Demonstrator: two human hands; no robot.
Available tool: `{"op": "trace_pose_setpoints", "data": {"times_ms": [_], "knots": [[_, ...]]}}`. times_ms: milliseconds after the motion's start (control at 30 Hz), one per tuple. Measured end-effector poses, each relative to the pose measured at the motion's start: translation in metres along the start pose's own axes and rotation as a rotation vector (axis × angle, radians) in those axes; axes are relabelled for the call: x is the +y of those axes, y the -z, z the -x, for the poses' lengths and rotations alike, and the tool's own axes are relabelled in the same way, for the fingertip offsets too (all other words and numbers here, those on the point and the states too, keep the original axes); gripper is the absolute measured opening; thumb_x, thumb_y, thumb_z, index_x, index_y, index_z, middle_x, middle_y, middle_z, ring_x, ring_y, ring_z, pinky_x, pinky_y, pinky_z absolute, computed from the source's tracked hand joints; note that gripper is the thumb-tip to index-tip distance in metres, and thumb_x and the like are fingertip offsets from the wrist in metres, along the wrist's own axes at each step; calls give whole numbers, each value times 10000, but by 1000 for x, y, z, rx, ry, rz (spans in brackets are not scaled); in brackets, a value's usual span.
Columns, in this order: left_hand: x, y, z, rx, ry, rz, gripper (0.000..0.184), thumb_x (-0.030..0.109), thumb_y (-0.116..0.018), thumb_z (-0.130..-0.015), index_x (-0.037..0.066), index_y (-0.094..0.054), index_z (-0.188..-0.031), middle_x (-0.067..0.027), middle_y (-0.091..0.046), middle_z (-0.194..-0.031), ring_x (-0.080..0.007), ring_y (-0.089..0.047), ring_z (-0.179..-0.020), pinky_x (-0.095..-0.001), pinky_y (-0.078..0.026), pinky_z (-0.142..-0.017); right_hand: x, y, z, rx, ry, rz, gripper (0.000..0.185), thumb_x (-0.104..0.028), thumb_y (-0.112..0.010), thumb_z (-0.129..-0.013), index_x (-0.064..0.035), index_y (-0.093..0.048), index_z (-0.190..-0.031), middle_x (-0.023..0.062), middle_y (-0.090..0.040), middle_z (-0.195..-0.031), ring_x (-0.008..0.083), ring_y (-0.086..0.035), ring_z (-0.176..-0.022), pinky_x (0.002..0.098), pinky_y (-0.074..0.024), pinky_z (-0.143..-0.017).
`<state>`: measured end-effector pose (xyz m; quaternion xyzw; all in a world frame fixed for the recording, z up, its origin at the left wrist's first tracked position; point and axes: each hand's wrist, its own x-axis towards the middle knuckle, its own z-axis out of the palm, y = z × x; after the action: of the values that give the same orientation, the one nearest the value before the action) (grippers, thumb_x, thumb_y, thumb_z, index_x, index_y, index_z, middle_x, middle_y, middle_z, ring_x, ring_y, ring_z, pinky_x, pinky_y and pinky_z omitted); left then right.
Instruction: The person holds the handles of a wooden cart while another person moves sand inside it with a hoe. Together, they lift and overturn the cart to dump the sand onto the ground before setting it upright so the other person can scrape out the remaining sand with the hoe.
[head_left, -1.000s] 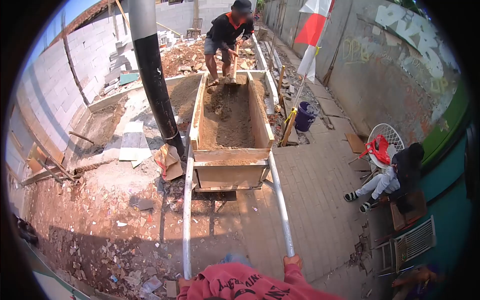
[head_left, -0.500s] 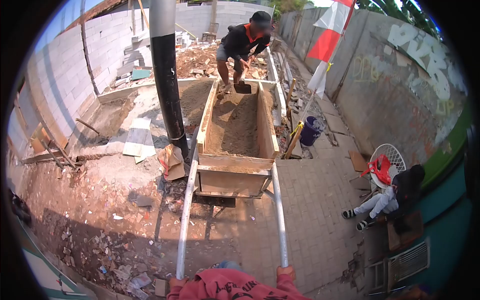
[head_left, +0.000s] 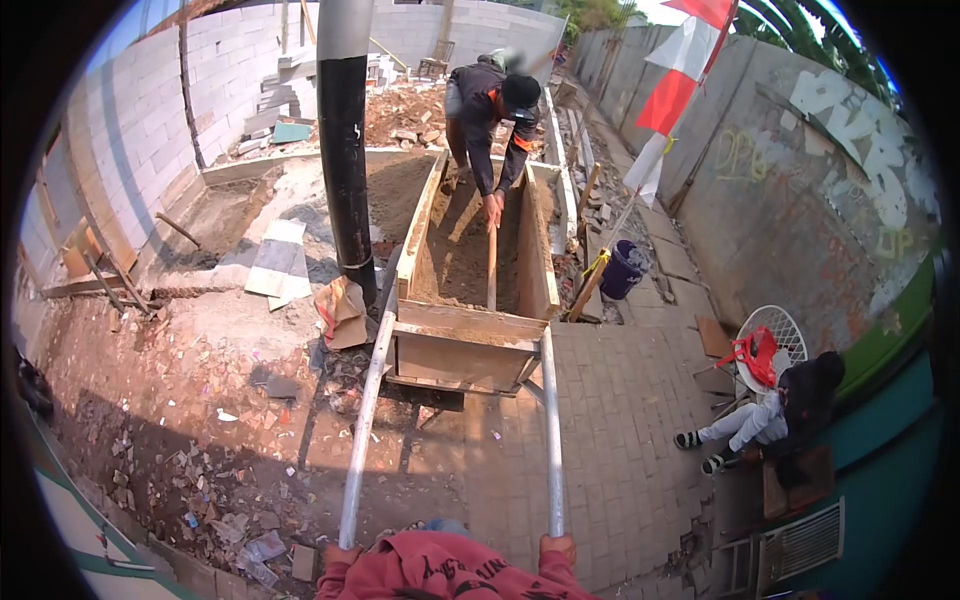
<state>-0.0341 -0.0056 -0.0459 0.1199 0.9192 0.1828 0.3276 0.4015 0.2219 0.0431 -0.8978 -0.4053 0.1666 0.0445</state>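
My left hand (head_left: 341,556) is closed round the end of the left metal pole (head_left: 366,430). On the other side, my right hand (head_left: 557,546) grips the end of the right metal pole (head_left: 553,440). Both poles run forward to a wooden box (head_left: 465,360) with sand or soil (head_left: 450,250) inside. At the box's far end, a co-worker (head_left: 490,110) bends over it, both hands on a wooden handle (head_left: 491,265) that reaches down to the near end of the box. The tool's head is hidden behind the near board.
A black and grey post (head_left: 345,150) stands left of the box. Rubble (head_left: 200,480) covers the ground at left. To the right are a dark bucket (head_left: 624,268), red and white flags (head_left: 675,95), a concrete wall (head_left: 790,200) and a seated person (head_left: 780,410).
The co-worker has leaned forward and brought the tool from the far end of the box to its near end. My hands stay on the poles. The view has shifted a little.
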Motion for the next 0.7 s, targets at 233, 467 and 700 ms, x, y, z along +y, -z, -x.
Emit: {"op": "trace_pose_setpoints", "data": {"times_ms": [233,467,700], "knots": [[6,6,6,28,-9,-44,655,476,-854,-570,-66,-719,-913,-289,-704,-932,-407,-707,-908,-480,-566,-793,-2,1,-1,-30,-21,9,377,-271,-673,-702,-8,-727,-967,262,-698,-977,432,-672,-964,506,-523,-871],[12,9,12,42,-6,6,643,466,-854,-576,-67,-721,-909,-291,-703,-927,-409,-704,-907,-485,-557,-819,-4,3,1,-8,-6,-2,381,-277,-679,-700,-18,-733,-974,260,-700,-985,428,-675,-965,499,-523,-878],[7,8,7,28,-34,24,664,475,-860,-572,-82,-720,-904,-291,-704,-895,-401,-712,-892,-470,-566,-796,-2,-2,0,2,-8,3,398,-287,-694,-690,-22,-713,-987,245,-700,-995,433,-666,-975,510,-513,-893]]}}
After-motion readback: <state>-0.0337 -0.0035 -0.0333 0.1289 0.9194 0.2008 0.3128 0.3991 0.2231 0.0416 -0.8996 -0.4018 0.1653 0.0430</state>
